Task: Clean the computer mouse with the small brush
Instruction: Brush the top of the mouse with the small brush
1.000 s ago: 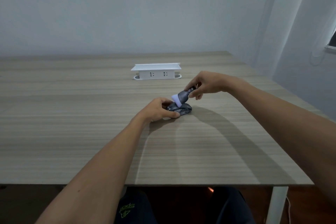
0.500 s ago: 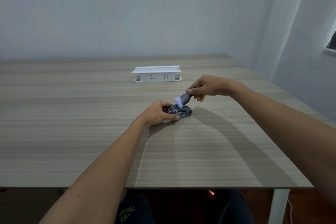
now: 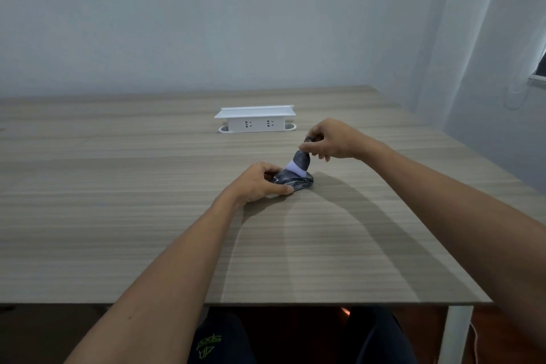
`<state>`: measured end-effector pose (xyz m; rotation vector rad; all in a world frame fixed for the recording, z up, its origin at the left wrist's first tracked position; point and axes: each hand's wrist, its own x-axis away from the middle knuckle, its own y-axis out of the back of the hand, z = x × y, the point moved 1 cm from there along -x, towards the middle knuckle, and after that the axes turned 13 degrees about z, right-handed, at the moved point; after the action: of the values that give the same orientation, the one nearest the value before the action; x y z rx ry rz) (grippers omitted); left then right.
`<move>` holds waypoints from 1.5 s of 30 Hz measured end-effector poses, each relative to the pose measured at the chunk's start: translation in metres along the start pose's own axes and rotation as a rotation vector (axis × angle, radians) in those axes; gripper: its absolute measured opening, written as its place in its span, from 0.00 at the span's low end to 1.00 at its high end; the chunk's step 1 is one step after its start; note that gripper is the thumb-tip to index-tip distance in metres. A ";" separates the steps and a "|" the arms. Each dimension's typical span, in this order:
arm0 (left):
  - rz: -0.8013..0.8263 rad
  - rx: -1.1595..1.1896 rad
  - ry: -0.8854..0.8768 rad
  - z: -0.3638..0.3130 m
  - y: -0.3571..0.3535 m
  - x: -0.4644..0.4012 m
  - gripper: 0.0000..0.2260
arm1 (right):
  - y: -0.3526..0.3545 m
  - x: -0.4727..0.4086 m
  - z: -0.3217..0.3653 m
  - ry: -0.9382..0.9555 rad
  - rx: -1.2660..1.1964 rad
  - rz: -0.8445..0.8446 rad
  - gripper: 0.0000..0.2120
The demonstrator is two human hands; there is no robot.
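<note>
Pinching the small brush (image 3: 300, 161) more upright than a second ago, the right hand (image 3: 334, 139) sweeps its bristles across the mouse (image 3: 295, 180) (left hand (image 3: 260, 182) grips it steady): brushing mid-stroke.

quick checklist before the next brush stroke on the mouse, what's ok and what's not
1. Mouse flat on the table: ok.
2. Left hand holds the mouse steady at its near end: ok.
3. Right hand pinches the brush by its handle: ok.
4. Pale bristles touch the top of the mouse: ok.
5. Dust left on the mouse: cannot tell, too small.
6. White socket box stands apart, behind the stroke path: ok.
</note>
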<state>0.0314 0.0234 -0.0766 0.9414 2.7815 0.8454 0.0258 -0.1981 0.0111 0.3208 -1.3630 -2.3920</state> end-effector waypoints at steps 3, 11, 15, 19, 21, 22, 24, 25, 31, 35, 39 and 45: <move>0.000 -0.025 0.011 -0.001 0.001 -0.001 0.19 | 0.000 0.005 -0.007 -0.058 0.057 -0.026 0.09; 0.016 -0.019 -0.027 -0.003 0.000 0.002 0.18 | -0.015 -0.004 0.018 0.048 -0.038 -0.061 0.09; 0.006 -0.015 -0.014 -0.001 0.001 0.001 0.21 | -0.007 0.001 0.006 -0.025 0.010 -0.061 0.09; -0.005 -0.023 -0.005 0.000 0.000 -0.001 0.21 | -0.005 0.008 -0.007 -0.086 0.030 -0.067 0.09; -0.010 -0.013 -0.007 0.001 0.000 -0.002 0.20 | -0.008 0.006 0.001 -0.057 0.001 -0.090 0.10; -0.007 -0.008 -0.010 0.001 0.000 -0.002 0.20 | -0.010 0.004 0.006 -0.038 -0.022 -0.094 0.10; 0.003 0.003 -0.020 0.001 -0.001 -0.001 0.18 | -0.014 0.000 0.016 -0.004 -0.055 -0.087 0.10; 0.004 0.009 -0.023 0.001 -0.002 -0.001 0.17 | -0.015 -0.002 0.019 0.006 -0.057 -0.083 0.09; 0.001 -0.010 0.018 -0.003 0.000 0.004 0.11 | -0.009 0.003 0.001 -0.093 0.008 -0.086 0.10; 0.012 -0.013 0.014 -0.004 0.001 0.004 0.12 | -0.010 0.007 -0.005 -0.136 0.013 -0.100 0.10; 0.028 0.000 -0.005 -0.001 0.003 0.005 0.13 | -0.015 0.000 0.011 -0.060 -0.045 -0.116 0.11; 0.084 -0.044 0.019 -0.001 0.011 0.005 0.24 | -0.010 0.004 -0.001 -0.141 -0.034 -0.086 0.10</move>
<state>0.0333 0.0332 -0.0694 1.0550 2.7447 0.9276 0.0203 -0.1959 0.0019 0.2083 -1.3929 -2.5485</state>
